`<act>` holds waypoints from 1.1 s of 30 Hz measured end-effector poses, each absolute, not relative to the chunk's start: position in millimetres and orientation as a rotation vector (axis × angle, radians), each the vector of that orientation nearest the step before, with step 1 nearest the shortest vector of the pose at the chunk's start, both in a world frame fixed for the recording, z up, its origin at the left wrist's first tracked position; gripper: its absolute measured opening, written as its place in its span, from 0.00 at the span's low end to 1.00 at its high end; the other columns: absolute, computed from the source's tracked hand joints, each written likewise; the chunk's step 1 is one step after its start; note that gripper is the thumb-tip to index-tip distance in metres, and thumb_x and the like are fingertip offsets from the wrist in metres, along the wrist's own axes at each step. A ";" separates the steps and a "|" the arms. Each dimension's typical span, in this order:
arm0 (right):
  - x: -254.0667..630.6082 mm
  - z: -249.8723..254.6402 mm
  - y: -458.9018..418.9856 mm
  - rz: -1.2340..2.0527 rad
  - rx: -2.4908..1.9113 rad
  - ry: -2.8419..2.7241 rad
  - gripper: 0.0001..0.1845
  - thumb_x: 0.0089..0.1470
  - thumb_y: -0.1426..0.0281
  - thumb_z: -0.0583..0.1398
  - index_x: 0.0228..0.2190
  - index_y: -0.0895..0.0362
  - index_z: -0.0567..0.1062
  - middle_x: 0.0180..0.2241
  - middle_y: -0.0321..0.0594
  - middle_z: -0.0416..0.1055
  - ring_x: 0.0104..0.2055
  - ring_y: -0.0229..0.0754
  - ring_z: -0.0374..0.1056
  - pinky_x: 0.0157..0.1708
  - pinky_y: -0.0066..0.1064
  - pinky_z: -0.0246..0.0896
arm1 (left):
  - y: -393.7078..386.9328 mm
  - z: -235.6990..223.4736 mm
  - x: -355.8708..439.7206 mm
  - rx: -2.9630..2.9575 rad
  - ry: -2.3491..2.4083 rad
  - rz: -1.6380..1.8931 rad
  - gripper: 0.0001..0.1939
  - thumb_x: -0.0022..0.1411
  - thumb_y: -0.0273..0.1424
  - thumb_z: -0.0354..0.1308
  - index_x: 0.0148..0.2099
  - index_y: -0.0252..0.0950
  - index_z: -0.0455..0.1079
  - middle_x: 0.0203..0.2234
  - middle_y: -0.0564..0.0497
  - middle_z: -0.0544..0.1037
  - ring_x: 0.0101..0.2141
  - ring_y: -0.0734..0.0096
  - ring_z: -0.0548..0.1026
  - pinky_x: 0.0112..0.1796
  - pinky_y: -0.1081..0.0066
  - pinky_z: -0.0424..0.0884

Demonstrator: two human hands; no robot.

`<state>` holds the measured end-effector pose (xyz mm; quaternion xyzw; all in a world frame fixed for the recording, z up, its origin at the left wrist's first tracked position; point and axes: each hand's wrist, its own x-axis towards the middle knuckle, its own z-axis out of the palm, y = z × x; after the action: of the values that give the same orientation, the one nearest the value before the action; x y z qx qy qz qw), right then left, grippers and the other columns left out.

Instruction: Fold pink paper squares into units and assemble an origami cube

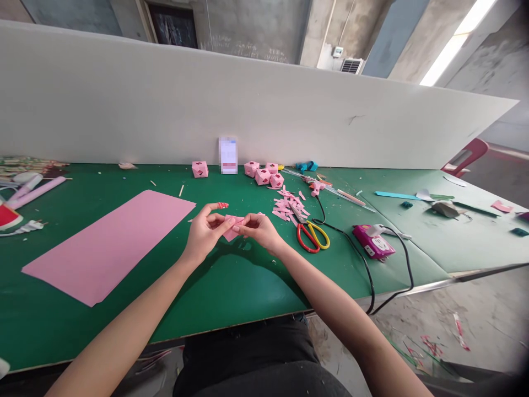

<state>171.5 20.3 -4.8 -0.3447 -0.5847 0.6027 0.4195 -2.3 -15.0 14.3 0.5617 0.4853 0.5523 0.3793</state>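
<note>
Between my two hands is a small folded piece of pink paper [231,234]. My left hand [204,231] pinches its left side with thumb and fingers, and the index finger, marked with red at the tip, sticks out above. On the other side, my right hand [261,230] grips the paper's right edge, its thumb close to the left thumb. Fingers cover much of the paper, so its full shape is hidden. Right of my right hand lie scissors [309,234] with one red and one yellow handle, their blades over pink paper scraps [287,207]. To the left lies a large pink paper sheet [109,245].
Several folded pink paper cubes [262,176] stand by the white partition [165,105], with another cube [200,169] left of a propped phone [228,156]. A pink glue gun [317,187] has a black cord. A purple power adapter [373,242] sits near the front edge.
</note>
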 end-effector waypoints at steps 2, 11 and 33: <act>171.6 -4.9 20.7 1.514 -0.856 -1.459 0.27 0.34 0.51 0.74 0.23 0.57 0.71 0.24 0.34 0.74 0.27 0.35 0.67 0.27 0.27 0.62 | -15.6 15.3 -2.7 1.427 1.232 1.398 0.29 0.52 0.43 0.70 0.53 0.38 0.69 0.30 0.51 0.81 0.33 0.62 0.81 0.37 0.66 0.75; 175.1 4.7 18.5 1.535 -0.850 -1.434 0.27 0.33 0.52 0.75 0.21 0.57 0.71 0.22 0.33 0.73 0.26 0.35 0.67 0.29 0.28 0.63 | -18.6 27.3 -5.2 1.341 1.148 1.254 0.38 0.48 0.38 0.73 0.59 0.40 0.64 0.30 0.54 0.79 0.32 0.64 0.80 0.36 0.67 0.76; 182.3 11.1 16.9 1.548 -0.785 -1.400 0.22 0.40 0.52 0.73 0.28 0.58 0.80 0.27 0.37 0.76 0.31 0.37 0.69 0.36 0.31 0.67 | -18.2 22.6 -4.4 1.319 1.144 1.340 0.35 0.51 0.41 0.72 0.58 0.39 0.64 0.34 0.48 0.82 0.35 0.61 0.82 0.37 0.65 0.78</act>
<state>182.3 16.9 11.1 -0.3161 -0.5638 0.6232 0.4402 -4.4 -18.2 22.6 0.5341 0.4634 0.5427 0.4533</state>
